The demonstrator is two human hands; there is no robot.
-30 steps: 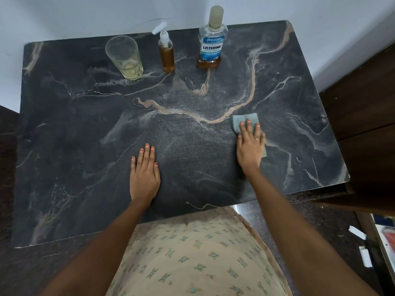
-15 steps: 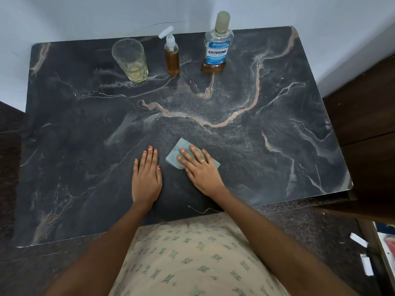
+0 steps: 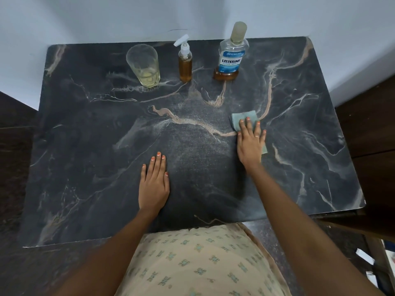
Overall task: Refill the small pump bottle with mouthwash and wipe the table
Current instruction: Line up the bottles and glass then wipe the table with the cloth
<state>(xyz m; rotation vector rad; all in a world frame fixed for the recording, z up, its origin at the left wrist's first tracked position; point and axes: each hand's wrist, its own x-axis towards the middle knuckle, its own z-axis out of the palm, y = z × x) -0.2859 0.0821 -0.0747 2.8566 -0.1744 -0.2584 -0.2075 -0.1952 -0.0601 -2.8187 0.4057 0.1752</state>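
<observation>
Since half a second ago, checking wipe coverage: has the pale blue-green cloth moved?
Yes. The pale blue-green cloth under the right hand went right and farther away, toward the Listerine mouthwash bottle.

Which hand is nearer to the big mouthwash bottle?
Right. The right hand presses a cloth just in front of the mouthwash bottle; the left hand lies flat, farther toward the near edge.

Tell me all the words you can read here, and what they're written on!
"LISTERINE" is on the blue label of the mouthwash bottle.
"COOL MINT" is just under it on the same label.
The small print at the label's top and bottom is too blurred to read.
The pump bottle and the glass show no words.
</observation>
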